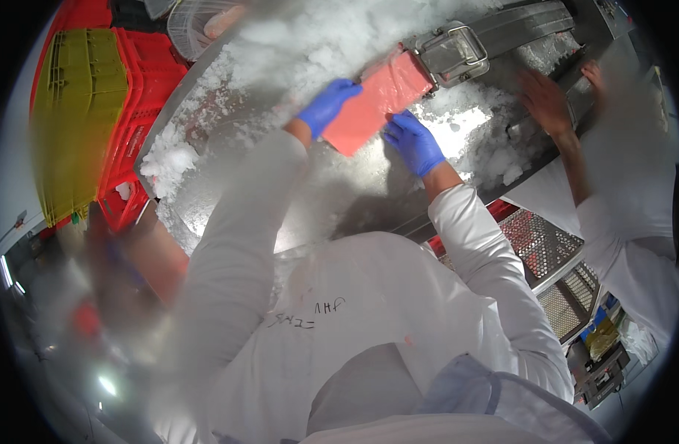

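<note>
Flat pink rectangular fish slab (376,102) was laid on steel table (228,185) amid crushed white ice (310,37), long axis slanted up-right toward metal clamp (452,53). Slab was gripped by blue-gloved left hand (328,106) at upper-left edge, right hand (413,142) at lower-right; both equally near.

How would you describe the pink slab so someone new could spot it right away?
Find the steel table heaped with white ice. Near its middle, two blue-gloved hands, left and right, grip a flat rectangular slab. It is the only salmon-pink thing among the ice, lying just below a steel latch.
</note>
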The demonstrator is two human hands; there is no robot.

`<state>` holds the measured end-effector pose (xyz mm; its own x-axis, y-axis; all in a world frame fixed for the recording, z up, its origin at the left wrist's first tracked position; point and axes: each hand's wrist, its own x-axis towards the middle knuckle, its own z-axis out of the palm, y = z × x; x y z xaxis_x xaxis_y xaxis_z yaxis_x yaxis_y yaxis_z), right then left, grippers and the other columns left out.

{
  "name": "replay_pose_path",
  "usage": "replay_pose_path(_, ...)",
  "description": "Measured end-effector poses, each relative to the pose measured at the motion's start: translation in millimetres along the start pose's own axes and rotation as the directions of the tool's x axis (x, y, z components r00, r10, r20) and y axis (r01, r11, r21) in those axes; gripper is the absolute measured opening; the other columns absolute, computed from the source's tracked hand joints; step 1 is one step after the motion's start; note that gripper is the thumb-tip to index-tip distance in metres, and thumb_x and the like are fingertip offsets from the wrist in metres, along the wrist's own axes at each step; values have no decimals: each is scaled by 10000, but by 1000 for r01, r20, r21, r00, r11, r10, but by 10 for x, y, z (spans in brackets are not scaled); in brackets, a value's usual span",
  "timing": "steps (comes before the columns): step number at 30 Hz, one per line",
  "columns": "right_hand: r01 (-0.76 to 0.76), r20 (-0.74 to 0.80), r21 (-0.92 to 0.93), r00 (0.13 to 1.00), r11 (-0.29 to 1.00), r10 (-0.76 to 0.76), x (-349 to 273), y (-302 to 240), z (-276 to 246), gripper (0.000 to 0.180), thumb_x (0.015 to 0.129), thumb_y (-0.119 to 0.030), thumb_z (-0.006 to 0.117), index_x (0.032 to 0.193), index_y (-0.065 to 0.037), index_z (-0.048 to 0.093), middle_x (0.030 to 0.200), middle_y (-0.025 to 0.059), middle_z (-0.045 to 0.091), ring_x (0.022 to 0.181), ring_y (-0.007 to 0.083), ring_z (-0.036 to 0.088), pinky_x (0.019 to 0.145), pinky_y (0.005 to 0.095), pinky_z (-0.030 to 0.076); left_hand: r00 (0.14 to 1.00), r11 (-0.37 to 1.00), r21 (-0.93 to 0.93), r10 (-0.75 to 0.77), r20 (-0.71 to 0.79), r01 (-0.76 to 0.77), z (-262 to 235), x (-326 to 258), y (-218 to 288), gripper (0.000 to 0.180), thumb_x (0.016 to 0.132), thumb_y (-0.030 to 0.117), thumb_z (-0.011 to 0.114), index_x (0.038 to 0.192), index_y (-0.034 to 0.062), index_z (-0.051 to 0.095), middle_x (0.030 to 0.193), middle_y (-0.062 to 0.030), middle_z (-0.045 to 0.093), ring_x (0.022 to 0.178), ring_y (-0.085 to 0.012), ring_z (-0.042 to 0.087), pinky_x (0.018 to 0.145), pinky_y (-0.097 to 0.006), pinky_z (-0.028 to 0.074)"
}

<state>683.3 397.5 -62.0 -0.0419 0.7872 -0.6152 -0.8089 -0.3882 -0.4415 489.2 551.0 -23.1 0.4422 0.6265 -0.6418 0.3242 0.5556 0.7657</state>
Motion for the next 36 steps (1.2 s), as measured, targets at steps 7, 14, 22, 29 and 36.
replay_pose_path(7, -27, -37, -110, 999, 994, 23, -119, -29, 122, 533, 860, -168, 788, 1340, -73, 578, 1273, 101, 668, 1212, 250, 630, 1046, 413, 512, 985, 963, -210, -155, 69, 167, 494, -451, -226, 733, 848, 180, 804, 1448, -45, 447, 1307, -179, 613, 1207, -264, 644, 1007, -409, 559)
replay_pose_path(14, -183, -2, 104, 983, 978, 184, -111, 322, 275, 591, 852, -192, 612, 1398, 23, 544, 1313, 220, 649, 1207, 395, 652, 1068, 575, 525, 965, 952, -194, -209, 160, 238, 241, -748, -145, 708, 717, 126, 746, 1364, -29, 504, 1205, -174, 626, 1071, -289, 668, 898, -403, 575)
replay_pose_path(22, -296, -31, 85, 954, 951, 299, -565, 1043, 728, 582, 894, -260, 585, 1403, 14, 524, 1324, 196, 635, 1220, 374, 648, 1084, 500, 538, 939, 953, -190, -171, 299, 234, -328, -1167, -733, 621, 751, 166, 722, 1332, 3, 573, 1169, -142, 657, 1057, -253, 669, 906, -373, 566)
replay_pose_path(29, -4, 204, -930, 827, 367, 525, -994, 2020, 1533, 410, 934, -369, 750, 1229, -90, 695, 1153, 98, 700, 1077, 223, 684, 933, 400, 558, 969, 975, -19, -216, 117, 220, -2139, -2841, -2263, 807, 703, 198, 784, 1441, -29, 549, 1356, -155, 640, 1224, -239, 611, 1042, -367, 496)
replay_pose_path(36, 647, 749, -663, 565, -377, -346, -485, 917, 1650, 471, 875, -276, 843, 1255, -46, 685, 1172, 167, 724, 1052, 355, 695, 932, 460, 546, 751, 384, 863, 660, -7, -329, -1817, -3443, -2120, 1084, 713, 405, 882, 1600, 38, 380, 1582, -258, 408, 1480, -483, 351, 1223, -604, 267)
